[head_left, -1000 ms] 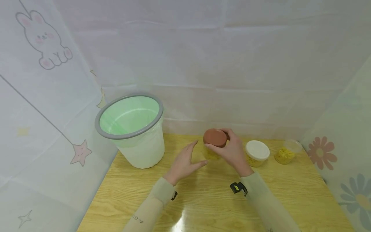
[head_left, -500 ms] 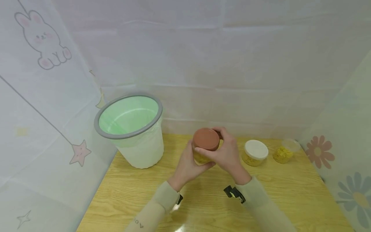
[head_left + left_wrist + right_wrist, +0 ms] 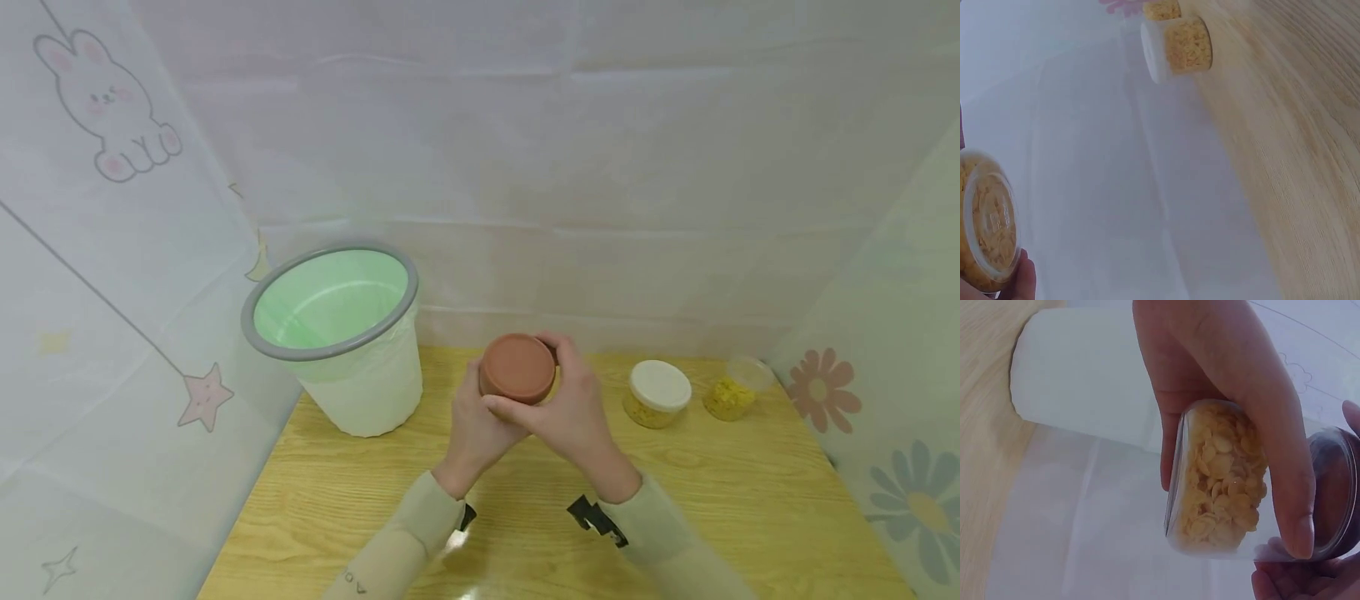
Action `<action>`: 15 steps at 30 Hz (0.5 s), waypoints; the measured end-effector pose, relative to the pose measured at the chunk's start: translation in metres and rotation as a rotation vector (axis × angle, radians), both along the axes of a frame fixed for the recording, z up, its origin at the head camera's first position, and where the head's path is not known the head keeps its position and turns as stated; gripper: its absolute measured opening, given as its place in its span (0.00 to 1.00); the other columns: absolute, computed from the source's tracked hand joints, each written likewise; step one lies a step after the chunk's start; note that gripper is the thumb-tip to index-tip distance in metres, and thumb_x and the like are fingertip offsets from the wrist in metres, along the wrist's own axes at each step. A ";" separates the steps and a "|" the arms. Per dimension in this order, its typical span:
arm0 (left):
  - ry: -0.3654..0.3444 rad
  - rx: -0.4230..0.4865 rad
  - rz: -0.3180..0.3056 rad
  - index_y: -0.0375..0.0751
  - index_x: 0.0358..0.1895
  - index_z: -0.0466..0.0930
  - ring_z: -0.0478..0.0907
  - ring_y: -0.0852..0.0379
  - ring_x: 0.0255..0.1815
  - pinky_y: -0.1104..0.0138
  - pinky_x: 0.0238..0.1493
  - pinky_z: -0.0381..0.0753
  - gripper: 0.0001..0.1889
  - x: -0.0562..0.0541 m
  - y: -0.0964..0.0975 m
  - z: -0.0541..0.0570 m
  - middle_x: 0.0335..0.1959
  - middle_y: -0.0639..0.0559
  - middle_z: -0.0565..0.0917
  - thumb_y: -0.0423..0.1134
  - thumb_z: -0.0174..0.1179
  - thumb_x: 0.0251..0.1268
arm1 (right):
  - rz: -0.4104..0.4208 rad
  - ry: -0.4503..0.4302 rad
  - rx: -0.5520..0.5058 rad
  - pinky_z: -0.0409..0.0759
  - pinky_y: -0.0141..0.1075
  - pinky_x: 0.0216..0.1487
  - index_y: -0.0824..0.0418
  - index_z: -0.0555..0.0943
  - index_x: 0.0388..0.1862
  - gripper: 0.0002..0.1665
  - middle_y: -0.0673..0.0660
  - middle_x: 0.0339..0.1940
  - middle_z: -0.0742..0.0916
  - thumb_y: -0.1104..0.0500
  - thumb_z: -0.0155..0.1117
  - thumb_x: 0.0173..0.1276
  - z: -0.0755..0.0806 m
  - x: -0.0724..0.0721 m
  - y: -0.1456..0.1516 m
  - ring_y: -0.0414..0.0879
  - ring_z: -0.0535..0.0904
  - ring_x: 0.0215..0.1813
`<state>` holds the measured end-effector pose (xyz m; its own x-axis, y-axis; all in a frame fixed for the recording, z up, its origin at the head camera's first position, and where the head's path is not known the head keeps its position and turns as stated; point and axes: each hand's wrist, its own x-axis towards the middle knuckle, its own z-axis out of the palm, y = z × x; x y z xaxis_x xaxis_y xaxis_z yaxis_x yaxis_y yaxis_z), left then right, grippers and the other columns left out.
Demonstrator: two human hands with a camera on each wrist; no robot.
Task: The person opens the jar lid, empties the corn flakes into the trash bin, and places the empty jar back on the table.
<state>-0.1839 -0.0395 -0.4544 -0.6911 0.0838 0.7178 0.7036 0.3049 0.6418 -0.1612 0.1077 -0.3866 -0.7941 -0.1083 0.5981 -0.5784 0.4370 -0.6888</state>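
Both hands hold a clear jar (image 3: pixel 1225 481) of yellow flakes with a reddish-brown lid (image 3: pixel 517 368). My left hand (image 3: pixel 476 429) wraps round the jar's body, its thumb along the side in the right wrist view. At the lid, my right hand (image 3: pixel 573 412) grips with its thumb on the near edge and fingers on the far side. The jar is raised off the table, its round base (image 3: pixel 994 225) showing in the left wrist view. From the head, the hands and lid hide most of the jar's body.
A white bin (image 3: pixel 375 396) with grey rim and green inside stands left on the wooden table (image 3: pixel 360 517). To the right are a white-lidded tub (image 3: pixel 660 387) of yellow flakes and a small container (image 3: pixel 729 400) with its clear lid tipped up. Printed sheets hang behind and beside.
My right hand has brought the jar leftward and up towards the head. My left hand, apart from it a second ago, has come in and taken hold of its body.
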 end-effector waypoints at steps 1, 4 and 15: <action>0.011 -0.010 0.010 0.42 0.67 0.68 0.82 0.50 0.51 0.57 0.48 0.84 0.43 0.000 -0.001 0.001 0.56 0.47 0.80 0.39 0.80 0.44 | -0.006 -0.006 0.005 0.80 0.49 0.53 0.58 0.73 0.65 0.52 0.51 0.56 0.82 0.42 0.88 0.45 0.000 0.001 -0.001 0.47 0.80 0.55; 0.038 -0.030 0.023 0.40 0.65 0.68 0.83 0.50 0.50 0.57 0.46 0.85 0.41 0.001 -0.002 0.003 0.54 0.46 0.81 0.40 0.80 0.45 | -0.020 -0.016 0.005 0.81 0.50 0.52 0.59 0.72 0.67 0.54 0.52 0.57 0.82 0.41 0.88 0.44 0.000 0.004 -0.005 0.49 0.80 0.55; 0.019 -0.068 0.004 0.39 0.64 0.68 0.83 0.51 0.48 0.59 0.44 0.86 0.43 0.010 -0.002 0.013 0.53 0.46 0.81 0.44 0.81 0.43 | -0.013 -0.008 -0.070 0.83 0.48 0.48 0.55 0.77 0.64 0.48 0.49 0.54 0.84 0.45 0.88 0.44 0.001 0.007 -0.006 0.46 0.82 0.53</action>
